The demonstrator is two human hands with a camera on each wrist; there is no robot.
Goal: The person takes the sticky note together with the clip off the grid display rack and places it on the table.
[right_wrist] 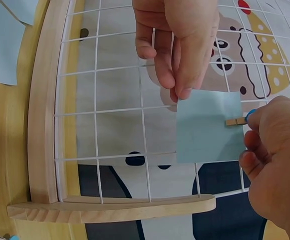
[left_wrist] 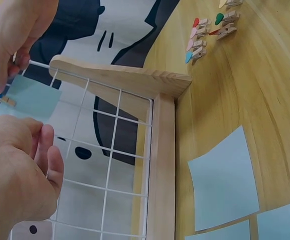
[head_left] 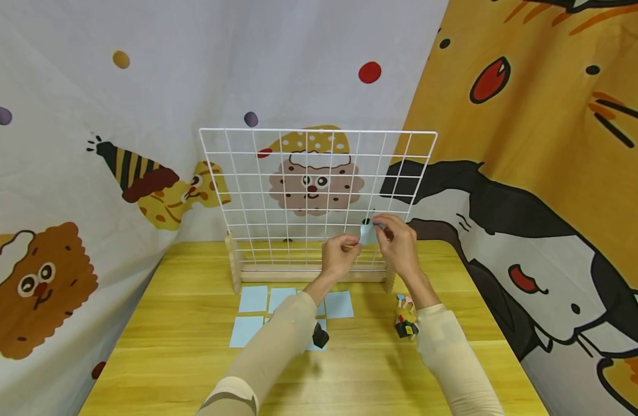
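A square light-blue paper sheet (right_wrist: 204, 135) lies against the white wire grid panel (head_left: 319, 131), near its lower right. My left hand (head_left: 339, 255) pinches the sheet's lower left corner between thumb and finger. At the sheet's upper edge, my right hand (head_left: 399, 242) pinches a small wooden clothespin (right_wrist: 236, 121) with a blue end. The clothespin's tip overlaps the paper in the right wrist view. Its grip on the wire is hidden by the paper and my fingers.
Wooden feet (head_left: 234, 263) hold the panel upright on the wooden table (head_left: 168, 323). Several more light-blue sheets (head_left: 253, 299) lie before it, partly behind my left arm. Several small clothespins with coloured ends (left_wrist: 227, 20) lie at the right. A printed curtain (head_left: 168, 75) hangs behind.
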